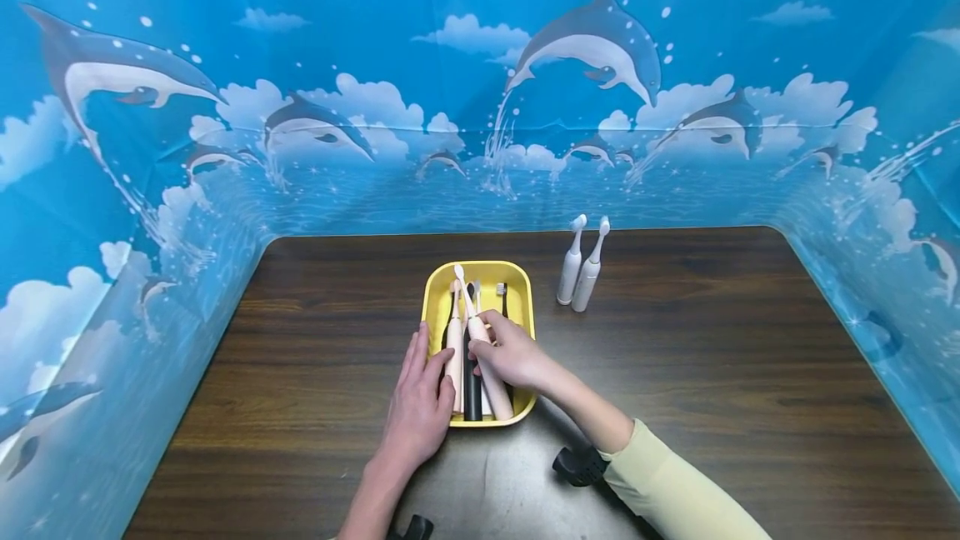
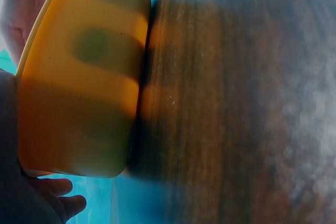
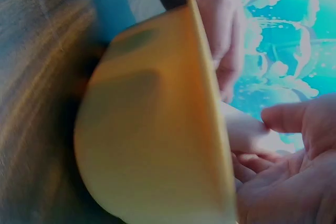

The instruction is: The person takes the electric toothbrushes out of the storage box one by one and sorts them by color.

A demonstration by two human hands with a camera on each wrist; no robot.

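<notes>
A yellow tray [image 1: 525, 280] stands on the table, holding several electric toothbrushes. My right hand [image 1: 512, 350] pinches a pale pink electric toothbrush [image 1: 497, 388], slanted over the others, its white head towards the far rim. In the right wrist view its pale handle [image 3: 244, 128] shows beside my fingers. My left hand [image 1: 416, 411] rests across the tray's left rim, fingers fairly straight: some lie along the outside, others reach inside near another pale pink toothbrush [image 1: 454, 361]. A black toothbrush handle [image 1: 472, 394] lies between the two pink ones. The left wrist view shows mainly the tray's outer wall [image 2: 84, 77].
Two white electric toothbrushes [image 1: 570, 273] stand upright, close together, to the right of the tray near the table's back. The dark wooden table [image 1: 712, 340] is enclosed by a blue dolphin-print cloth [image 1: 420, 182] at the back and sides.
</notes>
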